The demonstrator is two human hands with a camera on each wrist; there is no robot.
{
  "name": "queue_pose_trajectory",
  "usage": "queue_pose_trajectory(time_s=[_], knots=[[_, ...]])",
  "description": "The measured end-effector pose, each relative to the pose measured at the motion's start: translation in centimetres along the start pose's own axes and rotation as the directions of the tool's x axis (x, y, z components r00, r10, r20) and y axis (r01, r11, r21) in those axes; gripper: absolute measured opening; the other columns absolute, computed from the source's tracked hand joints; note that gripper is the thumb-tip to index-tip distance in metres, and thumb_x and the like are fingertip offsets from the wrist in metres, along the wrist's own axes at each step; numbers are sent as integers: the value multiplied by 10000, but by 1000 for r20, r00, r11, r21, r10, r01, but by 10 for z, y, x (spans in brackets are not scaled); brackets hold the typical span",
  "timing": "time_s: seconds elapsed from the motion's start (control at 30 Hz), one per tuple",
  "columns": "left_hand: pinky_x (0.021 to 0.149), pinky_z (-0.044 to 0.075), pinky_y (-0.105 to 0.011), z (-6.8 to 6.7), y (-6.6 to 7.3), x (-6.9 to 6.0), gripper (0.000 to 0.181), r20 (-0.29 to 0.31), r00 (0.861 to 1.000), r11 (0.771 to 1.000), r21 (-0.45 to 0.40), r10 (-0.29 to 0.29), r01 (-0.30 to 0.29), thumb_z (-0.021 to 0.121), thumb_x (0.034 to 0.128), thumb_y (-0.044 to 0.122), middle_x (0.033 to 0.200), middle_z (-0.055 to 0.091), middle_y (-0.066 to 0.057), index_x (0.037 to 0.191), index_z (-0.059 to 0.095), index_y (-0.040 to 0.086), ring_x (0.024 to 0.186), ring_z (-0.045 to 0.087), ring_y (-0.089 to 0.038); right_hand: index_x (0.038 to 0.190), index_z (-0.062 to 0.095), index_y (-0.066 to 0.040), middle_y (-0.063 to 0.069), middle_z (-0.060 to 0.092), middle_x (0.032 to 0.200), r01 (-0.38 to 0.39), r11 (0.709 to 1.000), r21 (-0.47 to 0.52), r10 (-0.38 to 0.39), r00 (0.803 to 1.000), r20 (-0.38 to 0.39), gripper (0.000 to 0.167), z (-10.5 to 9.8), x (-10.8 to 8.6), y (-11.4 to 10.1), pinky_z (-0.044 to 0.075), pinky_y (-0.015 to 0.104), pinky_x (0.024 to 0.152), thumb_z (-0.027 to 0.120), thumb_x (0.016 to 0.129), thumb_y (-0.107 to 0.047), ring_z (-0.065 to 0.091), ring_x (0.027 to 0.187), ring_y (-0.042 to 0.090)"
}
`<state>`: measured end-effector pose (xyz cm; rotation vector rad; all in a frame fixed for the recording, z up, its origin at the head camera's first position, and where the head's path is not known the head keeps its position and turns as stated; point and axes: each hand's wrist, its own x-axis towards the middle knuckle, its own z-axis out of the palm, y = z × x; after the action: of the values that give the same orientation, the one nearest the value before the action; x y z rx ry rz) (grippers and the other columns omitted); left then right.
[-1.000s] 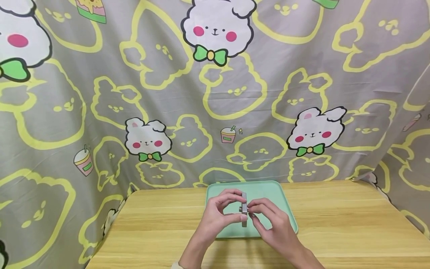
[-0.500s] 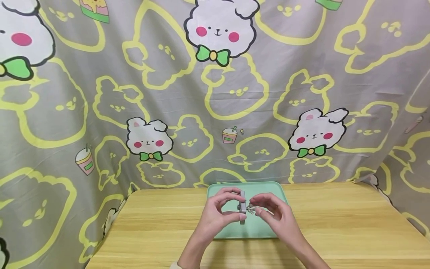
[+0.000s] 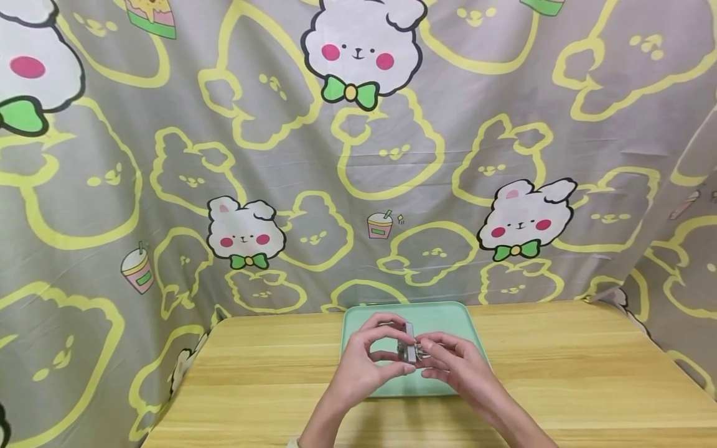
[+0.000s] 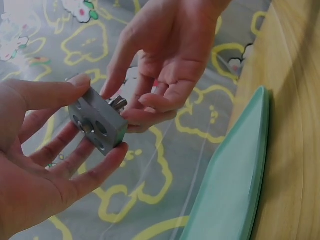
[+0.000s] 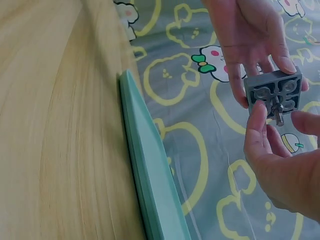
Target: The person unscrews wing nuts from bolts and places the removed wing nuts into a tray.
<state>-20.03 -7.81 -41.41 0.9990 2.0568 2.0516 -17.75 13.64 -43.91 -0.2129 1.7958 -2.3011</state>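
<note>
Pinching grey block (image 4: 96, 114); left fingers (image 4: 105, 168) spread

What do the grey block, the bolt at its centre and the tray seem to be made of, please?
Block: matt grey, perhaps cast metal, though plastic could look alike. Bolt: probably steel, from its silvery glints and threads. Tray: likely plastic, smooth, evenly green, rounded corners.

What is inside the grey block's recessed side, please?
Right wrist view shows round sockets around a protruding metal screw; the right hand largely hides the block's lower-left corner.
</note>
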Motion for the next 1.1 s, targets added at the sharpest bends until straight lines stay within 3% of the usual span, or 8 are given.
queue_pose_trajectory(time_s=[0.27, 0.53, 0.67, 0.87, 1.0, 1.1], knots=[[854, 633, -391, 2, -1, -2, 291, 43, 999, 995, 98, 23, -27, 873, 791, -2, 1312, 584, -76, 1055, 779, 76, 1219, 553, -321, 1250, 610, 55, 74, 727, 1090, -28, 999, 32, 25, 998, 65, 292, -4, 0, 5, 613, 312, 872, 642, 1024, -126, 703, 966, 183], [837, 637, -379, 2, -3, -2, 294, 46, 999, 994, 103, 17, -21, 876, 789, 2, 1323, 582, -117, 1057, 780, 77, 1219, 555, -317, 1227, 628, 35, 67, 726, 1079, -15, 1000, 18, 14, 998, 60, 258, -4, 0, 7, 615, 313, 857, 645, 1019, -117, 698, 953, 182], [844, 637, -397, 2, -3, -1, 306, 40, 999, 998, 70, -2, -1, 872, 784, -22, 1333, 566, -160, 1059, 777, 70, 1217, 558, -301, 1224, 622, 43, 87, 709, 1097, 15, 999, -30, -14, 1000, 17, 280, -3, 1, 8, 618, 355, 867, 667, 1005, -125, 686, 962, 197], [844, 636, -432, 2, -3, 1, 319, 15, 1000, 1000, 22, -22, 21, 865, 769, -60, 1313, 573, -129, 1051, 772, 57, 1177, 586, -279, 1195, 639, 61, 127, 683, 1086, 72, 988, -139, -84, 993, -79, 307, 0, 2, 9, 617, 463, 881, 713, 977, -142, 691, 946, 209], [830, 639, -440, 2, -3, 1, 327, 2, 1000, 1000, 0, -23, 23, 858, 769, -76, 1316, 572, -135, 1063, 764, 31, 1150, 605, -264, 1166, 651, 77, 145, 687, 1072, 154, 968, -198, -175, 980, -93, 280, 3, 1, 10, 634, 440, 830, 716, 970, -113, 724, 929, 213], [820, 641, -443, 1, -5, 1, 330, -6, 1000, 1000, -19, -17, 17, 851, 772, -85, 1326, 563, -170, 1073, 754, 9, 1147, 606, -263, 1120, 662, 78, 150, 698, 1051, 235, 937, -257, -265, 960, -90, 236, 5, 1, 11, 644, 386, 779, 728, 957, -79, 736, 900, 204]])
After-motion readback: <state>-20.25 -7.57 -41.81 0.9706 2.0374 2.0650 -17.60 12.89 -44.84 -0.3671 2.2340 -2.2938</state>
